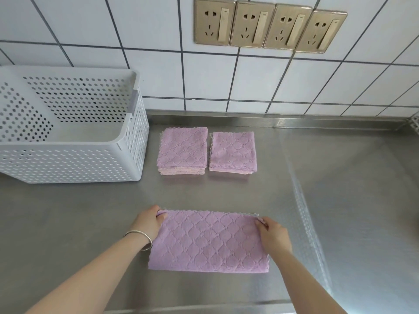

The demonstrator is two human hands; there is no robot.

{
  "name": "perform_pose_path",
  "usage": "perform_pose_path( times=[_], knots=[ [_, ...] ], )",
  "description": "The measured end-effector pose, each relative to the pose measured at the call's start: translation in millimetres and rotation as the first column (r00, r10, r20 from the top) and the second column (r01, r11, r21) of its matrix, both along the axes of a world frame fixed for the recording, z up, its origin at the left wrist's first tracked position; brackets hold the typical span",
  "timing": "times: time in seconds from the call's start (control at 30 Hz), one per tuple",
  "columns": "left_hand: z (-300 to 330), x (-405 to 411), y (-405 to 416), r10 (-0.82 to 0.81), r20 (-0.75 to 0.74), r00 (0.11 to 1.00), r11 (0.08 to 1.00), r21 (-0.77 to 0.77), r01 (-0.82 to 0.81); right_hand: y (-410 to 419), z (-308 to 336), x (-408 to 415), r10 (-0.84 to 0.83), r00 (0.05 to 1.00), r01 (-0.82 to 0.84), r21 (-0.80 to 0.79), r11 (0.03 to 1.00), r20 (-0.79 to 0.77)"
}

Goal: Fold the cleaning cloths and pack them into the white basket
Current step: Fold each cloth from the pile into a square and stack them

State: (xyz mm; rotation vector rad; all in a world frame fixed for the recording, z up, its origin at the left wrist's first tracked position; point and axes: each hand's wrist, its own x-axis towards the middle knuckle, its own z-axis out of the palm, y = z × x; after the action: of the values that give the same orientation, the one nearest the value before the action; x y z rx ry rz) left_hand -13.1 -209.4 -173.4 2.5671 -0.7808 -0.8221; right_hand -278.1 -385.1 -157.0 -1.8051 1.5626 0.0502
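Observation:
A purple quilted cleaning cloth (209, 242) lies folded in half on the steel counter near me. My left hand (149, 222) pinches its far left corner, and my right hand (273, 234) pinches its far right corner. Farther back lie two stacks of folded purple cloths: a thicker stack (183, 150) and, to its right, a thinner stack (233, 151). The white perforated basket (72, 159) stands at the back left with nothing visible inside.
The steel counter (340, 211) runs to a white tiled wall with a row of gold sockets (269, 26). A silver bangle (141, 240) circles my left wrist. A counter edge shows at the bottom of the view.

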Motion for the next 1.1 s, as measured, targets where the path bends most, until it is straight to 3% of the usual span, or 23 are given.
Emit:
perform_pose_path(
  times=[0.13, 0.23, 0.3, 0.37, 0.47, 0.57, 0.63, 0.7, 0.93, 1.1],
  knots=[
    [-1, 0, -3, 0.0, 0.039, 0.999, 0.999, 0.032, -0.001, -3, 1, 2, -0.081, 0.996, 0.08, 0.03, 0.996, 0.041],
    [-2, -3, -4, 0.023, 0.073, 0.997, 0.997, 0.077, -0.029, -3, 5, 2, -0.215, 0.969, 0.198, 0.137, 0.971, 0.12],
    [0, -8, -1, 0.107, 0.168, 0.98, 0.99, 0.068, -0.12, 1, 7, -3, -0.279, 0.949, 0.248, 0.199, 0.948, 0.149],
    [-2, -16, 3, 0.139, 0.339, 0.93, 0.99, -0.054, -0.129, 8, 7, -14, -0.308, 0.941, 0.27, 0.236, 0.933, 0.142],
    [-2, -46, 1, -0.125, 0.503, 0.855, 0.967, -0.133, 0.219, 23, 6, -32, -0.314, 0.941, 0.276, 0.253, 0.927, 0.124],
    [-5, -83, -6, -0.512, 0.511, 0.69, 0.799, -0.013, 0.601, 43, 10, -44, -0.229, 0.967, 0.197, 0.24, 0.951, 0.113],
    [-15, -103, -11, -0.652, 0.485, 0.583, 0.704, 0.1, 0.704, 57, 11, -45, -0.165, 0.981, 0.141, 0.199, 0.97, 0.106],
    [-25, -115, -16, -0.704, 0.466, 0.535, 0.666, 0.172, 0.726, 65, 7, -44, -0.128, 0.988, 0.113, 0.16, 0.981, 0.091],
    [-35, -114, -16, -0.669, 0.433, 0.605, 0.723, 0.188, 0.665, 69, -2, -43, -0.218, 0.974, 0.214, 0.068, 0.974, 0.063],
    [-35, -112, -16, -0.695, 0.39, 0.604, 0.704, 0.196, 0.683, 62, 2, -34, -0.14, 0.99, 0.141, 0.085, 0.986, -0.013]
  ],
)
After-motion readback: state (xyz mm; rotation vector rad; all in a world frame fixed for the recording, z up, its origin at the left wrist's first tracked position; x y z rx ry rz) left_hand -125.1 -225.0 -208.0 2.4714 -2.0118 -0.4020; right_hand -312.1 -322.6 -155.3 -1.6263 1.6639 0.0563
